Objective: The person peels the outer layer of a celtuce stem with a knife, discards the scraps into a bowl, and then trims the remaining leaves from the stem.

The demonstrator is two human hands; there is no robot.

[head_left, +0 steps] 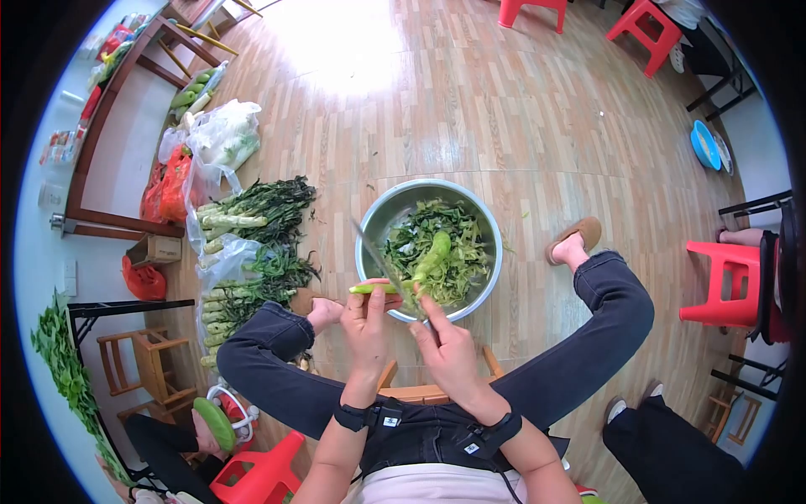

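Note:
My left hand (pixel 367 328) grips a slim pale green stalk (pixel 369 289), which points left over the near rim of a steel basin (pixel 495 277). Closed around the handle end of a knife (pixel 378 256) is my right hand (pixel 442 340); the blade slants up and left across the stalk. The handle itself is mostly hidden by the fingers. Inside the basin lie green leaves and peelings (pixel 457 231), with a thicker peeled green stem (pixel 433 254) on top.
Leafy stalks (pixel 243 290) lie on plastic at the left, near bags (pixel 222 139). Red stools (pixel 726 284) stand right and lower left (pixel 256 475). Other people's legs show at lower right (pixel 676 445) and lower left (pixel 168 449). A blue basin (pixel 703 144) is far right.

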